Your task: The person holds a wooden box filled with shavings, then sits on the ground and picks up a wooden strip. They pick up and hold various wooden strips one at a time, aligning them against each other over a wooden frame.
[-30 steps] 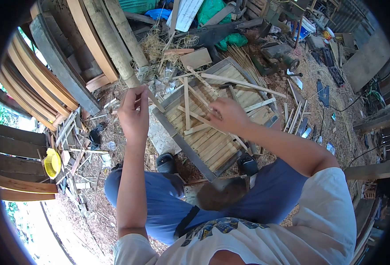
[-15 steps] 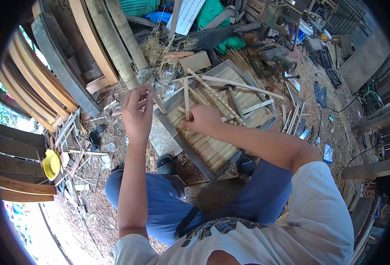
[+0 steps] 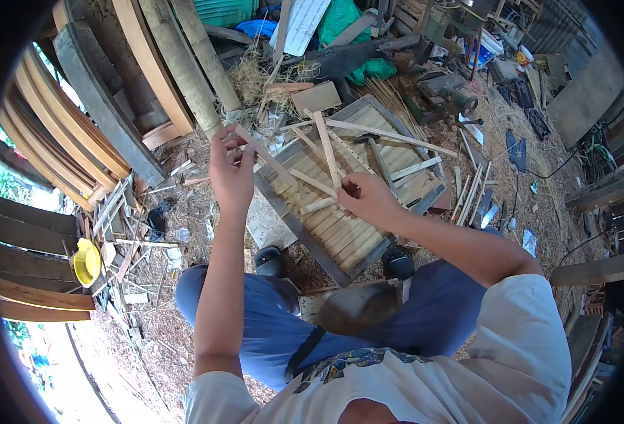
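My left hand [image 3: 231, 177] is raised over the left corner of a slatted wooden panel [image 3: 347, 244], pinching one end of a thin wooden strip [image 3: 275, 167]. That strip slants down to the right over the panel. Closer to the panel's middle, my right hand [image 3: 370, 201] grips the lower end of another wooden strip [image 3: 324, 145], which points away from me. The panel has a dark frame and lies tilted before my feet. Several loose strips rest on it, among them a long pale strip [image 3: 393, 136] across its far side and a short pale piece [image 3: 414, 169].
Curved wooden pieces [image 3: 78, 134] and thick poles [image 3: 177, 63] stand at the left. A yellow bowl [image 3: 87, 263] sits near them. Offcuts and shavings litter the ground. More thin strips [image 3: 471, 194] lie right of the panel, and a metal machine part [image 3: 439, 109] is behind it.
My right hand has moved right and slightly toward me, and its strip now leans left at the far end. The strip in my left hand now reaches further out over the panel.
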`<state>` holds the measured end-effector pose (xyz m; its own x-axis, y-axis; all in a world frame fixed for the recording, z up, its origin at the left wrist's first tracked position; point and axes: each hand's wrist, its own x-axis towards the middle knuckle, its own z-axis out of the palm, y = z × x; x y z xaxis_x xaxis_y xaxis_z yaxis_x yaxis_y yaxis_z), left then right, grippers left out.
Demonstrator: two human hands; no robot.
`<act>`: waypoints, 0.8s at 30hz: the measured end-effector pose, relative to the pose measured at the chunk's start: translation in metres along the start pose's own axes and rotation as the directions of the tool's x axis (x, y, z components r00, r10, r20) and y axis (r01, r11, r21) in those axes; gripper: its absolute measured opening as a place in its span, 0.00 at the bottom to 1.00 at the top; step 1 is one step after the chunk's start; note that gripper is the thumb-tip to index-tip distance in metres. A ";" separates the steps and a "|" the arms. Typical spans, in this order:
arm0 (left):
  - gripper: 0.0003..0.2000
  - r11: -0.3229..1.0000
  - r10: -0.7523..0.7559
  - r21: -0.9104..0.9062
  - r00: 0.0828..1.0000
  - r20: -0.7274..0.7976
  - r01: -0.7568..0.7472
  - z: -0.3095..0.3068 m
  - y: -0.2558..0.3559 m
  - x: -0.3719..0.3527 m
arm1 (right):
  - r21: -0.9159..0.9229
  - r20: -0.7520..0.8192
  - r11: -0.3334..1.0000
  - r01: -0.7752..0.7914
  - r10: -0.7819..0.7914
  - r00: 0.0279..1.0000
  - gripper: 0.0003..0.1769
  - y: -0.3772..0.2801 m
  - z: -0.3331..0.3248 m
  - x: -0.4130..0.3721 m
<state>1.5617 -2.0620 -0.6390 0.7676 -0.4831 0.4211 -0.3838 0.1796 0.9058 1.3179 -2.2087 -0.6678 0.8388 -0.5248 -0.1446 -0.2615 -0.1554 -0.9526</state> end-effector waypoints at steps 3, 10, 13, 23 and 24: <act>0.26 0.982 -0.112 0.162 0.991 0.074 0.099 0.014 -0.017 0.000 | -0.202 -0.029 0.972 0.122 -0.131 0.991 0.15 0.007 -0.007 -0.017; 0.30 0.803 0.136 0.560 0.978 0.160 -0.204 0.038 -0.024 -0.022 | -0.236 0.073 0.954 0.186 -0.173 0.982 0.15 0.024 -0.008 -0.036; 0.25 0.872 0.134 0.439 0.968 0.213 -0.218 0.037 -0.028 -0.030 | -0.266 0.130 0.932 0.246 -0.218 0.967 0.14 0.033 -0.005 -0.035; 0.16 0.934 -0.268 -0.075 0.824 0.500 0.350 0.049 -0.006 -0.057 | -0.238 0.264 0.949 0.208 -0.143 0.954 0.12 0.040 0.006 -0.027; 0.15 0.898 -0.264 -0.178 0.815 0.516 0.404 0.051 -0.002 -0.059 | -0.237 0.278 0.954 0.181 -0.112 0.954 0.12 0.036 0.005 -0.027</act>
<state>1.4908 -2.0778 -0.6683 0.4624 -0.8831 0.0791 0.0565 0.1184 0.9914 1.2882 -2.1954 -0.6990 0.9624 -0.2502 -0.1057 -0.2107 -0.4422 -0.8718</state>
